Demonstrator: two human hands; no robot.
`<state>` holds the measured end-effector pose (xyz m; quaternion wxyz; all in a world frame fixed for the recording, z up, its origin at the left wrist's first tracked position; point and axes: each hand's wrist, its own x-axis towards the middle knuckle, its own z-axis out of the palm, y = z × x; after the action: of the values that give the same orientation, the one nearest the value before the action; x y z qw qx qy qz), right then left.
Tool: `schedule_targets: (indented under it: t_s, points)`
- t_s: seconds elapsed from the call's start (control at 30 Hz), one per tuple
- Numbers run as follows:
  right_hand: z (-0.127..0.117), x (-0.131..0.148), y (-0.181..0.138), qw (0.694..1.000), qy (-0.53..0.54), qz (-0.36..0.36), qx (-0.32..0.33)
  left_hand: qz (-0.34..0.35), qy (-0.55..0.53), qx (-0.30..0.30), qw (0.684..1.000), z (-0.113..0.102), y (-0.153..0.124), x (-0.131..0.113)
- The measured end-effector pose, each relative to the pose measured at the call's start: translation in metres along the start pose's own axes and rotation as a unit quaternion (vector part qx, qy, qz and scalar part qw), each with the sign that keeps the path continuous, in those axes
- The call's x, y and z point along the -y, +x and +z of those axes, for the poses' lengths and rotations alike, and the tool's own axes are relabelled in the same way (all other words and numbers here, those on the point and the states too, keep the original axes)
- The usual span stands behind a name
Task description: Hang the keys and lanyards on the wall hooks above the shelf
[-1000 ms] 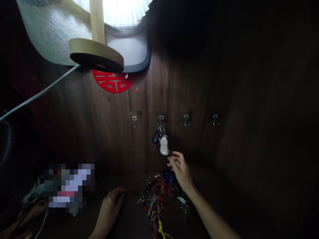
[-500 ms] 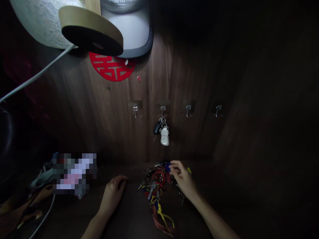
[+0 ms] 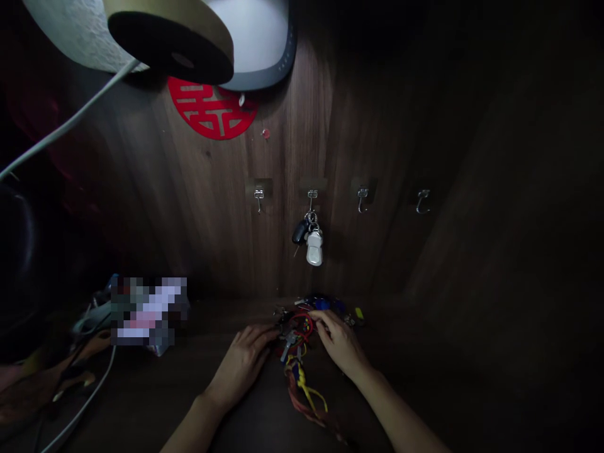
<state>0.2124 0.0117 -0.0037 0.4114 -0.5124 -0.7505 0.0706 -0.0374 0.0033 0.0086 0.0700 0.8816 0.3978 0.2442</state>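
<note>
A tangled pile of keys (image 3: 298, 333) with red, blue and yellow cords lies on the dark wooden shelf (image 3: 425, 390). My left hand (image 3: 244, 358) rests at the pile's left edge, fingers curled and touching the keys. My right hand (image 3: 336, 340) sits on the pile's right side, fingers bent down into the keys. What either hand grips is hidden in the dim light. Above, a key bunch with a white fob (image 3: 311, 239) hangs from the second of several wall hooks (image 3: 312, 196).
Empty hooks (image 3: 362, 199) line the wooden back wall. A red paper cutout (image 3: 212, 113) and a lamp base (image 3: 170, 38) with a white cable (image 3: 61, 129) are at the upper left. Clutter and cords (image 3: 89, 327) lie at the left of the shelf.
My right hand came down from near the hanging fob onto the key pile. My left hand slid right to the pile's edge. The view tilted downward.
</note>
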Motion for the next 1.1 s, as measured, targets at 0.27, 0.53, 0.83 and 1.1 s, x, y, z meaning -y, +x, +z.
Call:
schedule_targets:
  t_s: [0.27,0.53,0.83,1.1]
  points:
    - [0.000,0.012,-0.003,0.990,-0.051,-0.112,0.072,-0.009,-0.006,0.004,1.000,0.005,-0.003,0.003]
    - [0.003,0.008,-0.003,0.989,-0.065,-0.107,0.079,-0.070,0.017,-0.062,0.996,-0.006,-0.005,0.012]
    - [0.003,0.000,-0.004,0.987,-0.107,-0.086,0.081,-0.124,0.110,-0.103,0.981,-0.017,-0.007,0.022]
    - [0.005,0.009,-0.001,0.990,-0.088,-0.088,0.065,-0.209,0.152,-0.122,0.958,-0.017,-0.011,0.031]
